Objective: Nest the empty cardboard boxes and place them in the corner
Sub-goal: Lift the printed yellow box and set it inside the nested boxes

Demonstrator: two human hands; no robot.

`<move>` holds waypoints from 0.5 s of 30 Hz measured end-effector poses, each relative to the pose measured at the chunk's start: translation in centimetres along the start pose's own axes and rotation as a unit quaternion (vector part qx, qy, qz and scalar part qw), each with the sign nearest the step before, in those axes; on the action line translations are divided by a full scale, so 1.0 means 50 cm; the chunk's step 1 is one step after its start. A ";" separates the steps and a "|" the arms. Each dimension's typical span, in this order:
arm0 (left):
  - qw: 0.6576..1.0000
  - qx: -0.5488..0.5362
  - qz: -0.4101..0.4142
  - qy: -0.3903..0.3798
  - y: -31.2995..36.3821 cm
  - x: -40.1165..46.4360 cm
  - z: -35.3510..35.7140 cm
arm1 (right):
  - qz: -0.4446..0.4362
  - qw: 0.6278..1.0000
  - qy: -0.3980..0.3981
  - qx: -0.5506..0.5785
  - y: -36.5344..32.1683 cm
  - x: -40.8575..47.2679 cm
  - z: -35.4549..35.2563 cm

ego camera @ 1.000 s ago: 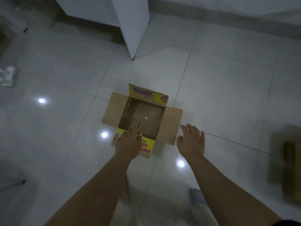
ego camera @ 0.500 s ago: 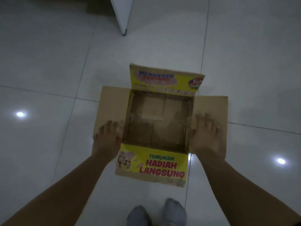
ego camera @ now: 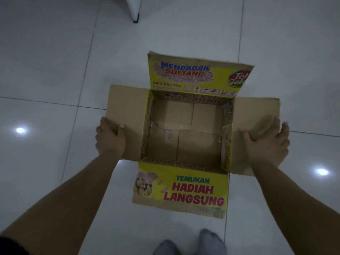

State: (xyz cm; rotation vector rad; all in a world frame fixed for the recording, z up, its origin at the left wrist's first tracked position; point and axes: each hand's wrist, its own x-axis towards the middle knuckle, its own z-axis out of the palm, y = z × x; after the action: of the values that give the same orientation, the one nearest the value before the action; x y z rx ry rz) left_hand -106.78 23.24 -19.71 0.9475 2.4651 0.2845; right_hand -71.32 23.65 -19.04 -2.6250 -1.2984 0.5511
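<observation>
Floor (ego camera: 55, 61): large glossy white tiles, thin dark grout lines. Three ceiling-light reflections (ego camera: 20, 130) show as bright spots. White furniture panel (ego camera: 134, 8) with dark foot at top edge. Dim lighting overall.

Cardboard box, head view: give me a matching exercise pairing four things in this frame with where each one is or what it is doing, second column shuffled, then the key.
Column one:
1. left hand
2. right hand
3. far printed flap
4. near printed flap

Column two:
A. reads HADIAH LANGSUNG, folded out toward the person's feet
B. grips the outer edge of the plain brown flap on the person's left
C. reads MENDADAK SULTAN, on the side away from the person
D. rests on the plain brown flap on the person's right

Pairs: 1-B, 2-D, 3-C, 4-A
</observation>
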 end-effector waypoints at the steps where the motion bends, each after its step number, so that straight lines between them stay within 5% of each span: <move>1: 1.000 -0.006 0.006 0.012 0.007 -0.004 -0.008 | 0.004 1.000 0.007 0.003 -0.006 -0.001 -0.010; 7: 0.994 -0.041 0.085 0.047 0.031 -0.051 -0.058 | -0.037 0.998 0.036 -0.042 -0.043 -0.031 -0.080; 12: 0.989 0.018 0.144 -0.039 0.050 -0.072 -0.097 | -0.069 0.992 -0.083 0.061 -0.055 -0.070 -0.104; 15: 0.982 0.023 0.180 -0.060 0.084 -0.095 -0.123 | -0.079 0.991 -0.088 0.060 -0.086 -0.080 -0.115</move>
State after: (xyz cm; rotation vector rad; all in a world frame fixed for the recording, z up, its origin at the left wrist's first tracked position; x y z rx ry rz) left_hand -104.41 23.04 -11.20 1.3888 2.1910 0.2795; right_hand -74.43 23.19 -11.45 -2.3975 -1.4575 0.8210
